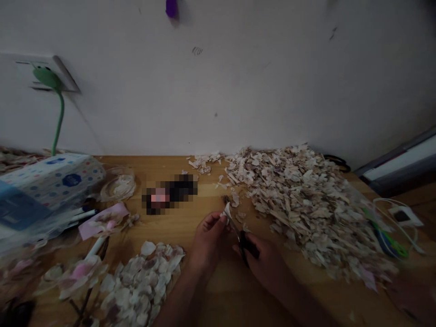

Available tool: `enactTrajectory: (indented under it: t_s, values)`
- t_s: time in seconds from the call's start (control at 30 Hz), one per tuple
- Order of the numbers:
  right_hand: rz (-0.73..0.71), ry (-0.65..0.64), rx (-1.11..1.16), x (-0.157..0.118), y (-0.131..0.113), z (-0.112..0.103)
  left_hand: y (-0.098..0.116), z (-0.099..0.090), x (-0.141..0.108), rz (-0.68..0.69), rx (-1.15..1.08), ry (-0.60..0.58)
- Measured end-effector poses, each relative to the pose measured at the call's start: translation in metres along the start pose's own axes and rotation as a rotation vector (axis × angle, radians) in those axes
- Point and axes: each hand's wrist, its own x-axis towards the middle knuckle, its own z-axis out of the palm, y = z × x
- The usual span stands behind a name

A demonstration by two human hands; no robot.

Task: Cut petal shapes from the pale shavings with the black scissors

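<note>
Near the middle of the wooden table [218, 295], my left hand [210, 236] pinches a small pale petal-like piece [227, 210] between thumb and fingers. My right hand [264, 259] is wrapped round the black handles of a pair of scissors [244, 245]. The scissor blades reach up and left to the pale piece, close to my left fingertips. To the right spreads a big heap of dry, pale scraps [299, 200]. Left of my left forearm lies a smaller pile of rounder whitish petals [143, 281].
A dotted tissue pack [81, 175], a clear round dish [119, 184], a pink card [102, 220] and artificial-looking flowers [81, 272] lie at left. A pixelated object [170, 193] is behind my hands. A white cable [413, 231] lies at far right. The wall [218, 77] bounds the back.
</note>
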Motion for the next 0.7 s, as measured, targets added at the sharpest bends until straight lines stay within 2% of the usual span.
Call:
enactTrajectory:
  t_s: [0.2,0.33,0.57,0.7]
  values:
    - [-0.019,-0.005,-0.026,-0.001,-0.004,-0.003,0.003,-0.008,0.002,0.070,0.243,0.018]
    - [-0.006,-0.010,-0.024,0.000,-0.003,-0.003,0.010,-0.007,0.002,0.091,0.340,0.033]
    - [-0.015,-0.017,-0.032,0.000,-0.001,-0.003,0.017,-0.005,0.001,0.071,0.394,0.036]
    - [-0.006,0.012,-0.022,0.001,-0.001,-0.002,0.013,-0.005,0.001,-0.005,0.256,0.009]
